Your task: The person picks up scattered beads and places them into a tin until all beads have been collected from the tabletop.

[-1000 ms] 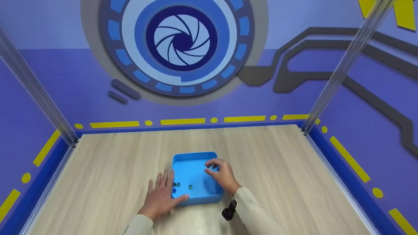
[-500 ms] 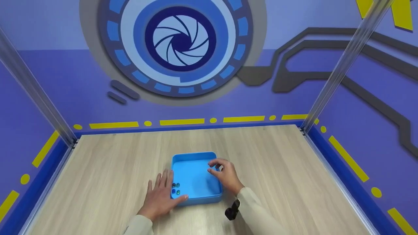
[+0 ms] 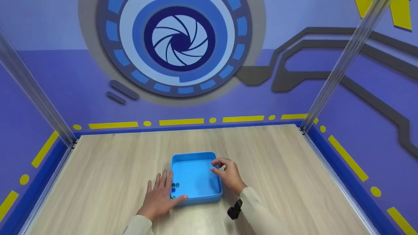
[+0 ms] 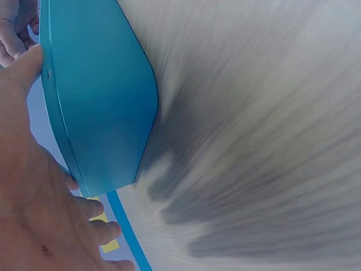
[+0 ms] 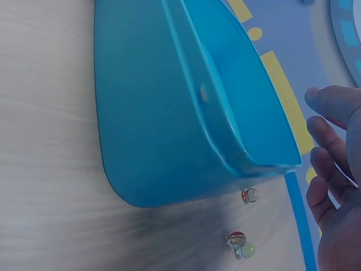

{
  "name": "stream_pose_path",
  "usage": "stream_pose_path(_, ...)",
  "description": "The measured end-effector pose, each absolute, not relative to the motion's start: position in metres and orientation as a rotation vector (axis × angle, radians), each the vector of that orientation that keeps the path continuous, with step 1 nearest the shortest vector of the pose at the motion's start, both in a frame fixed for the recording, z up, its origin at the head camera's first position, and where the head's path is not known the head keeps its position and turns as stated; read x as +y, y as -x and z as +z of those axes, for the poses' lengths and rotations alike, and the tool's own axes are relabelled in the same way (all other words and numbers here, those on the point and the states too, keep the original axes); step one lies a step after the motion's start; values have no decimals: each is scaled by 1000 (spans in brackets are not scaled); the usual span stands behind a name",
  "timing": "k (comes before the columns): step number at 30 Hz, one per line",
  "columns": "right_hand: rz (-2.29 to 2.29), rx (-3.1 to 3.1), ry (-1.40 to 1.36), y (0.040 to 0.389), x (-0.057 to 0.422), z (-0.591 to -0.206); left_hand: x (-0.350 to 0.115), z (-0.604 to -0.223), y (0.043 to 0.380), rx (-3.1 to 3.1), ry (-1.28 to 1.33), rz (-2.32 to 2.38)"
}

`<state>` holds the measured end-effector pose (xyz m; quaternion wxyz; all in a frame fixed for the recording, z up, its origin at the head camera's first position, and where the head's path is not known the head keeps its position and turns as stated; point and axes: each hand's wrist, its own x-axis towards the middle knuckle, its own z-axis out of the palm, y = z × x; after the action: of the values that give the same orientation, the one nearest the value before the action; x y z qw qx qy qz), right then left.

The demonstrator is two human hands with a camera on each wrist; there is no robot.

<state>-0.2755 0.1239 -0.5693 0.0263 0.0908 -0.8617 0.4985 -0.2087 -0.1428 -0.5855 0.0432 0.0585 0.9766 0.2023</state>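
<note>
A light-blue rectangular box (image 3: 196,176) with an open top stands on the wooden table. Marbles (image 3: 173,190) lie at its left side inside, one partly hidden at the front left corner near my thumb. My left hand (image 3: 160,197) rests along the box's left side, fingers spread and straight, thumb over the front rim. Over the right rim hovers my right hand (image 3: 229,174), its fingers loosely bent and thumb apart; I see nothing held. In the right wrist view that hand (image 5: 338,152) is beside the box, with loose marbles (image 5: 250,195) on the table below.
The wooden table (image 3: 114,169) extends around the box. Purple printed walls (image 3: 209,107) with metal corner posts (image 3: 346,65) enclose its back and sides. A black device (image 3: 234,210) is strapped to my right wrist.
A green marble has rolled left across the box floor to the front left corner. My right hand has drifted slightly right, toward the box's right rim. The left hand stays in place.
</note>
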Motion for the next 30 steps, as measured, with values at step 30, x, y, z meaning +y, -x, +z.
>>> stream_pose_path(30,1485,-2655,-210,275,146,-577,-142,-585,209,2960,-164,640)
